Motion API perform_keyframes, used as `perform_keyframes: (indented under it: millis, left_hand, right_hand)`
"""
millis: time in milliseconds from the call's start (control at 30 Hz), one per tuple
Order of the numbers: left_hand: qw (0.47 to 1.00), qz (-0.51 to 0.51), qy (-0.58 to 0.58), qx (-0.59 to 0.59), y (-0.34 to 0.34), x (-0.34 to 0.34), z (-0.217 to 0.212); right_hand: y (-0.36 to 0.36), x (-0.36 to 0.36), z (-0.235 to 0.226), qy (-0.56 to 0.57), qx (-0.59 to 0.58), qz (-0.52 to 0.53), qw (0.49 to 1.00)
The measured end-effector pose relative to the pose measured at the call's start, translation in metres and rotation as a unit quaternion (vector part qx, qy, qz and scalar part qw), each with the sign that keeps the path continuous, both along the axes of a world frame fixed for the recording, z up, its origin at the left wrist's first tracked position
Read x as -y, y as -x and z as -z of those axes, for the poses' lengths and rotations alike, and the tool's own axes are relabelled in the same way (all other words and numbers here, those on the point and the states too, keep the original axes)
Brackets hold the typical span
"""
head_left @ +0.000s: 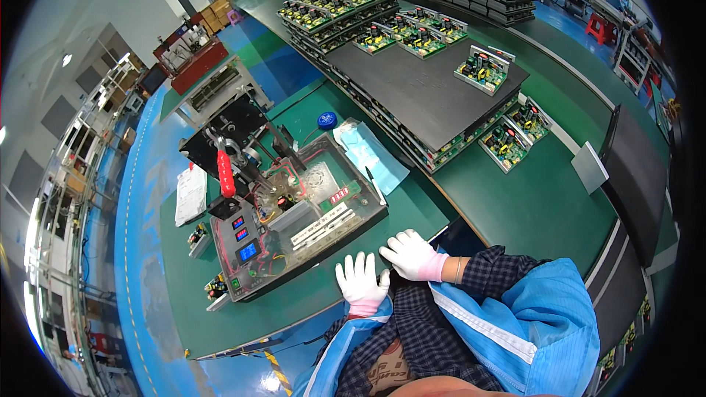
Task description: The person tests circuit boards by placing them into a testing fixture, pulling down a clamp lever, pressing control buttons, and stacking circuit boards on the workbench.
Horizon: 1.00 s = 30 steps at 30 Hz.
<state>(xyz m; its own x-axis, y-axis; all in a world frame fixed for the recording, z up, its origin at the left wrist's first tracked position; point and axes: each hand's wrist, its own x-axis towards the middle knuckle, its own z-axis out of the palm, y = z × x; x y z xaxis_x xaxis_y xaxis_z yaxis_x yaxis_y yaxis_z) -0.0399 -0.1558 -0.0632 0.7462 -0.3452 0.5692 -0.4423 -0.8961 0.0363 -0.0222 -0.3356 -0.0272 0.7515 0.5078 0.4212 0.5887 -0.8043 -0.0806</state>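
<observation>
Grey fixture box [298, 250] ahead of left grip [362, 287]

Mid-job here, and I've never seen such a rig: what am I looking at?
This single wide view comes from a camera on a person's head, looking down, so straight edges bend. No robot: the white-gloved left hand and right hand are at the near edge of the green tabletop, holding nothing visible. Beyond them sits a shallow, clear-topped box with small lit displays; a red-handled metal clamp stands at its far left. A light-blue sheet lies beyond it. Rightward, green circuit boards stand on flat black trays.
</observation>
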Motion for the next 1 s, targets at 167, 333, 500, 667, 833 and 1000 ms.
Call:
perform_keyframes:
  millis: [167, 333, 500, 667, 833, 1000]
  left_hand:
    - [1.000, 0.001, 0.000, -0.003, -0.0018, -0.0001, 0.0012]
    - [1.000, 0.002, 0.007, -0.006, -0.0008, 0.0001, 0.0029]
    - [1.000, 0.007, 0.014, 0.005, -0.0020, 0.0000, 0.0018]
    - [1.000, 0.014, 0.018, 0.011, -0.0030, 0.0005, -0.0010]
    - [0.999, 0.024, 0.031, 0.019, -0.0026, 0.0006, -0.0009]
    - [0.998, 0.015, 0.055, -0.040, -0.0021, -0.0028, 0.0011]
  right_hand:
    - [-0.0013, 0.0002, -0.0015, 0.003, 0.000, 0.001, 1.000]
    - [-0.0007, -0.0002, -0.0017, 0.011, -0.011, 0.002, 1.000]
    - [-0.0006, -0.0007, -0.0011, 0.021, -0.021, 0.009, 1.000]
    - [-0.0014, -0.0011, -0.0023, 0.015, -0.017, 0.009, 1.000]
    - [-0.0025, -0.0011, -0.0033, 0.009, -0.035, 0.006, 0.999]
    - [-0.0043, -0.0075, -0.0034, 0.011, -0.086, 0.007, 0.996]
